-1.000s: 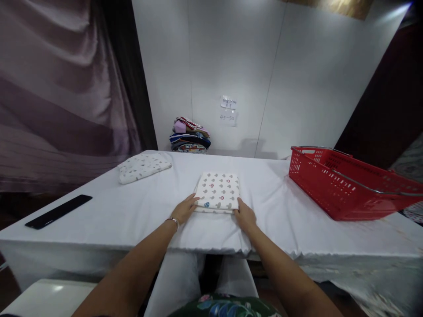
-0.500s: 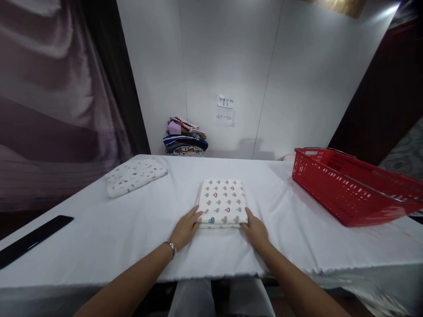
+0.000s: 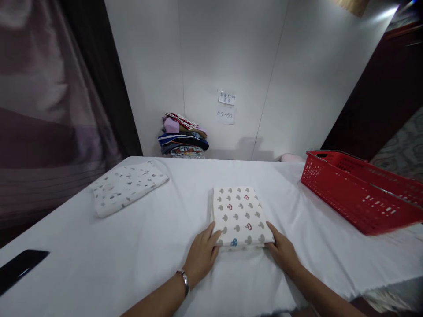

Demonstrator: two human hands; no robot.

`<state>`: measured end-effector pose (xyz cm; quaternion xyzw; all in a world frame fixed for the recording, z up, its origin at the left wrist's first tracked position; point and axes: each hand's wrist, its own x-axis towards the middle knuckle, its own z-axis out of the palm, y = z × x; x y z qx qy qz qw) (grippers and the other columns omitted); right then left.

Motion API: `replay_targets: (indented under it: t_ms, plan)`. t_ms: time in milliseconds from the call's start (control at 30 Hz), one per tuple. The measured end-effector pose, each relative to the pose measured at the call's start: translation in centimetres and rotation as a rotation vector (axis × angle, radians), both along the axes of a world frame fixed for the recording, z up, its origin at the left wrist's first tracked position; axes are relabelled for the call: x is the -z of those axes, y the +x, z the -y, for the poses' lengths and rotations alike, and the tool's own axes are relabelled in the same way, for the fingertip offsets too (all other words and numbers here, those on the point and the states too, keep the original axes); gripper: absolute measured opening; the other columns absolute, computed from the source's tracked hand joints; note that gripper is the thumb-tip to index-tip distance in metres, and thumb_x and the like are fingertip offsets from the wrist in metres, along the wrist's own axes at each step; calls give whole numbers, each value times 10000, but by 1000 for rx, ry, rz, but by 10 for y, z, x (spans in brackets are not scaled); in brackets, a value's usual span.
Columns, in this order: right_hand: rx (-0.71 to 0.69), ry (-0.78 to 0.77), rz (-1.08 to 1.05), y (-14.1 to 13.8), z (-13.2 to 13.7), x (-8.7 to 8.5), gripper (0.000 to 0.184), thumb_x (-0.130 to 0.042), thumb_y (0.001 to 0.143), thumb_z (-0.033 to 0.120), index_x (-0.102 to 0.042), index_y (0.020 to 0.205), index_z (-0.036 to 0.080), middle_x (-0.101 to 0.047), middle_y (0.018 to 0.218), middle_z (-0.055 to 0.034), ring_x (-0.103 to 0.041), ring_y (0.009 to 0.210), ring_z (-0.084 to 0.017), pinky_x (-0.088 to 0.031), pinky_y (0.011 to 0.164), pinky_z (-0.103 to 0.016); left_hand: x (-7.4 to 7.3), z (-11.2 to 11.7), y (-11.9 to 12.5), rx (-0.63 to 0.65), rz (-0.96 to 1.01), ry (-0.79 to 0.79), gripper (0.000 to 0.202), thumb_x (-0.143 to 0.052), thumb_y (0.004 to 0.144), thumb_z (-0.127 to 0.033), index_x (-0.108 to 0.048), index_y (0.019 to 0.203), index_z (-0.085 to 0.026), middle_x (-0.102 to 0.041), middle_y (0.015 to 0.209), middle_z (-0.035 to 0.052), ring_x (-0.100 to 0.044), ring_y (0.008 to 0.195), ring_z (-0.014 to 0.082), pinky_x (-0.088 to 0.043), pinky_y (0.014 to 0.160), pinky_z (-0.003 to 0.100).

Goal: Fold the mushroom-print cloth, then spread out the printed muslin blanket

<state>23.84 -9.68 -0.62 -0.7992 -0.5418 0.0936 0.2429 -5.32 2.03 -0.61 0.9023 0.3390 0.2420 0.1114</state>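
A folded white cloth with grey, red and blue mushroom prints (image 3: pixel 239 215) lies on the white-covered table (image 3: pixel 158 251). My left hand (image 3: pixel 201 254) rests against its near left corner, fingers stretched out and together. My right hand (image 3: pixel 282 251) touches its near right corner, fingers extended with the tips at the cloth's edge. Neither hand is closed around the cloth. A metal bracelet sits on my left wrist.
A second folded spotted cloth (image 3: pixel 127 187) lies at the far left. A red plastic basket (image 3: pixel 363 191) stands at the right. A pile of coloured folded clothes (image 3: pixel 183 134) sits behind the table by the white wall. A black flat object (image 3: pixel 20 270) lies at the left edge.
The view has moved closer to the table and tilted. The mushroom cloth now appears lower and more to the right, with both hands still at its near corners.
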Motion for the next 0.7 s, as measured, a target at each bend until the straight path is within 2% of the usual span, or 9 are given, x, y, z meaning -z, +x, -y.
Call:
replay_targets:
  t_ms: [167, 367, 433, 533, 700]
  plan:
    - [19, 11, -18, 2, 2, 7, 643, -459, 763, 284, -339, 1392, 225, -595, 1196, -50, -543, 1094, -233, -418, 917, -348, 8, -1, -2, 3, 19, 2, 498, -469, 783, -171, -469, 1262, -309, -342, 1439, 47, -505, 1138, 251, -473, 905, 445]
    - [12, 69, -55, 7, 1, 20, 632, -506, 746, 374, -392, 1363, 298, -560, 1258, -27, -534, 1123, -254, -418, 952, -377, 41, -18, -7, 75, 41, 44, 623, -494, 756, -154, -374, 1322, -384, -306, 1457, 21, -534, 1124, 254, -521, 855, 429]
    - [21, 61, -73, 6, 0, 20, 635, -505, 744, 374, -389, 1365, 301, -565, 1251, -30, -529, 1128, -259, -405, 967, -392, 47, -23, -9, 103, 48, 36, 649, -499, 752, -149, -355, 1331, -404, -294, 1461, 6, -534, 1129, 255, -525, 851, 424]
    - [21, 43, -77, 3, -1, 16, 643, -484, 754, 355, -369, 1380, 265, -573, 1237, -49, -517, 1137, -261, -384, 980, -403, 44, -25, -10, 100, 73, 24, 602, -484, 775, -171, -377, 1320, -401, -314, 1453, 6, -529, 1140, 251, -517, 869, 425]
    - [10, 17, -31, 0, -3, 11, 643, -454, 770, 322, -342, 1393, 208, -595, 1190, -72, -545, 1073, -243, -406, 924, -371, 19, -15, -10, 40, 63, -13, 477, -467, 807, -219, -466, 1262, -364, -369, 1426, 10, -501, 1169, 237, -484, 922, 426]
